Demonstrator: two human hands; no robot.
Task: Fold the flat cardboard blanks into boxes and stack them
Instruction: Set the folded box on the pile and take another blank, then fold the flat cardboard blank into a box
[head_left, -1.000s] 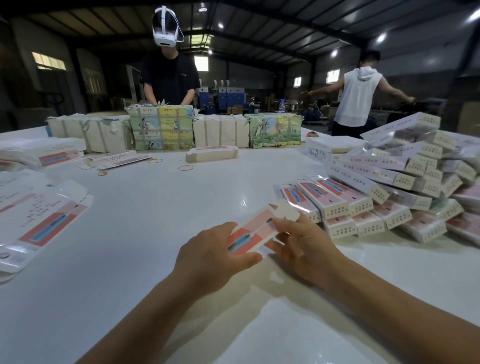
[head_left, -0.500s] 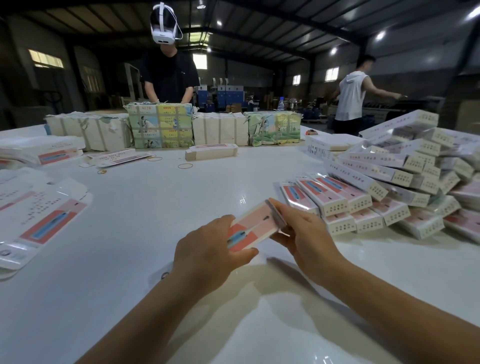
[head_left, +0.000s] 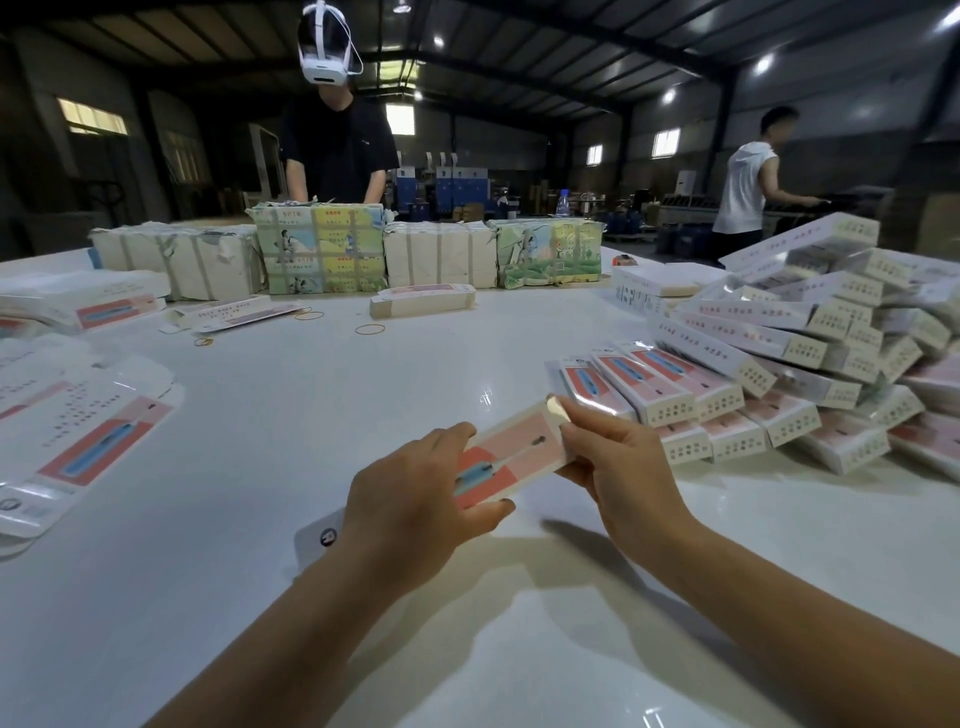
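Pink-and-white box (head_left: 511, 454) held above desk (head_left: 291, 415); long axis runs near-left to far-right. Left hand (head_left: 415, 499) grips near end, right hand (head_left: 618, 457) pinches far end, nearer the stack (head_left: 769, 364).

On the surface (head_left: 270, 415), flat blanks (head_left: 78, 431) lie to my left, folded boxes (head_left: 779, 353) pile to my right, and wrapped bundles (head_left: 322, 249) stand behind, across from me.
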